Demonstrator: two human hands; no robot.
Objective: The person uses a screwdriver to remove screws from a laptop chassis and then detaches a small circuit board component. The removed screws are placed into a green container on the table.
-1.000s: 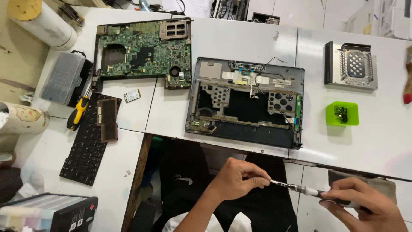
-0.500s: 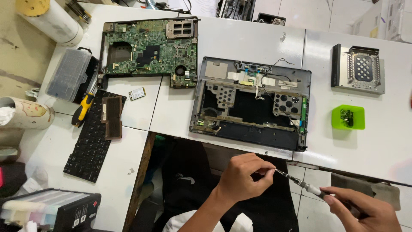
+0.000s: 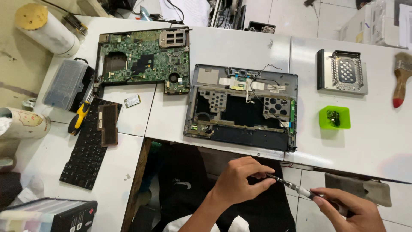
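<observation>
Both hands share one tool: our right hand [image 3: 354, 210] keeps a closed grip on the handle of the slim, silver-shafted precision screwdriver [image 3: 292, 185], while the fingertips of our left hand [image 3: 240, 180] pinch its dark tip. We hold the tool nearly level, below the front edge of the white surface [image 3: 377, 141] and above our dark-clothed lap.

On the surface just beyond the hands lies the grey, stripped laptop base chassis [image 3: 242, 107], its cavity open and thin black wires crossing its upper edge. To its left lies the green laptop motherboard [image 3: 146, 60], and below that a small green card [image 3: 132, 101]. Further left we see the black detached keyboard [image 3: 86, 150] with a brown ribbed part [image 3: 107, 124] resting on it, a yellow-handled tool [image 3: 79, 117] and a translucent grey plastic box [image 3: 66, 83].

Right of the chassis stands a small bright-green tray [image 3: 324, 124] holding small parts, then a silver metal drive caddy [image 3: 343, 71] and a wooden-handled brush with a red tip [image 3: 401, 79].
</observation>
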